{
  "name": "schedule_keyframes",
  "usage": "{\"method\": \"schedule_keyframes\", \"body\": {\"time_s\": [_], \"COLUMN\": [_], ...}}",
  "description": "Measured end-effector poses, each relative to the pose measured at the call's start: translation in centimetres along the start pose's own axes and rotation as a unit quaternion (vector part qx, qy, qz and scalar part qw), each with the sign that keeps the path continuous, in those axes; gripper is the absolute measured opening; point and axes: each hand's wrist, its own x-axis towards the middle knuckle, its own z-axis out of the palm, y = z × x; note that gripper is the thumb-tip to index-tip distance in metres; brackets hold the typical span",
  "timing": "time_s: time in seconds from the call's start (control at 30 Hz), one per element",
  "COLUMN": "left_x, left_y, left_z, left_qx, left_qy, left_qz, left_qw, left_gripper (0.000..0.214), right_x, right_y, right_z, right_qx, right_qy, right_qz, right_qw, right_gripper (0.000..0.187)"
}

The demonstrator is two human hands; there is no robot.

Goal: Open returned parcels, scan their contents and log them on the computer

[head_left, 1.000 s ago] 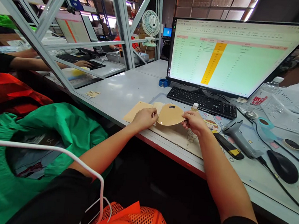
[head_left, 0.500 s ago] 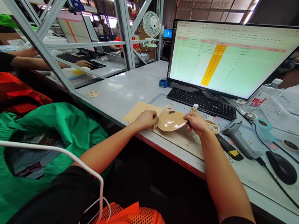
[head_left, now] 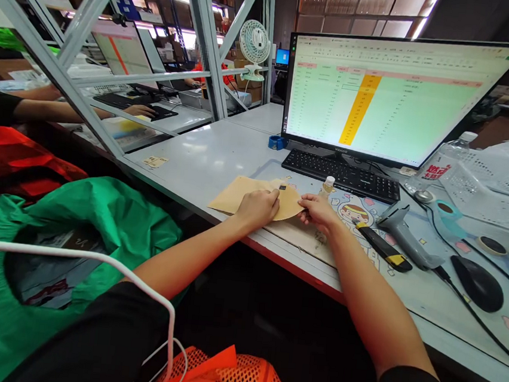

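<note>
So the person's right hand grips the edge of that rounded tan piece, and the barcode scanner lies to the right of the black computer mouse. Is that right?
Not quite: the head view shows the barcode scanner lying to the left of the black computer mouse. The right hand does grip the edge of the rounded tan piece.

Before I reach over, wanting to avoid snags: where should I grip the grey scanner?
Probably the scanner's handle, from above: it lies between the cutter and the mouse, and the cord leaves its lower-right end. The right hand is nearer.
</note>
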Motion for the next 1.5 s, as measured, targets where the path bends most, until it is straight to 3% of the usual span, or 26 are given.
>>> {"method": "schedule_keyframes", "body": {"time_s": [0.2,0.3,0.43,0.5,0.73,0.8,0.9,1.0,1.1,1.2,1.3,1.4,1.5], "left_x": [-1.0,-1.2,-1.3,-1.4,-2.1,-1.5,1.3,5.3,8.0,8.4,7.2,5.8,4.6], "left_y": [-0.1,0.3,0.8,1.1,2.1,1.5,-1.1,-4.8,-7.2,-7.0,-4.6,-2.3,-1.9], "left_z": [-0.4,0.0,0.7,1.0,1.4,1.2,0.8,0.4,0.3,0.4,0.0,-1.5,-4.1], "left_qx": [0.009,-0.008,-0.034,-0.037,-0.086,-0.152,-0.232,-0.263,-0.287,-0.309,-0.300,-0.242,-0.237], "left_qy": [-0.050,-0.061,-0.027,-0.011,0.021,0.007,-0.001,0.033,-0.040,-0.067,0.002,0.101,0.205], "left_qz": [-0.009,-0.022,-0.038,-0.037,-0.036,0.004,0.053,-0.003,0.018,0.053,0.086,0.119,0.088], "left_qw": [0.999,0.998,0.998,0.999,0.995,0.988,0.971,0.964,0.957,0.947,0.950,0.958,0.946], "left_gripper": [0.029,0.025,0.023,0.024,0.023,0.024,0.032,0.036,0.030,0.035,0.035,0.032,0.032], "right_x": [0.6,0.3,-0.2,-0.3,0.4,0.3,0.0,0.0,0.2,0.3,-0.1,-1.0,-2.6], "right_y": [0.2,0.4,0.9,1.1,0.8,0.5,0.2,0.1,0.2,0.2,0.0,-0.7,-2.1], "right_z": [-0.2,0.5,1.9,2.4,1.8,1.0,-0.1,-0.7,-1.0,-0.9,0.5,1.8,1.1], "right_qx": [-0.005,0.000,-0.008,-0.012,-0.048,-0.061,-0.062,-0.054,-0.055,-0.062,-0.066,-0.067,-0.047], "right_qy": [0.049,0.033,-0.042,-0.051,0.027,0.012,-0.009,-0.018,-0.029,-0.063,-0.070,-0.026,0.031], "right_qz": [-0.002,-0.012,-0.015,-0.027,-0.064,-0.062,-0.063,-0.070,-0.079,-0.100,-0.147,-0.195,-0.249], "right_qw": [0.999,0.999,0.999,0.998,0.996,0.996,0.996,0.996,0.995,0.991,0.985,0.978,0.967], "right_gripper": [0.021,0.020,0.013,0.010,0.019,0.019,0.015,0.010,0.011,0.018,0.015,0.010,0.018]}}
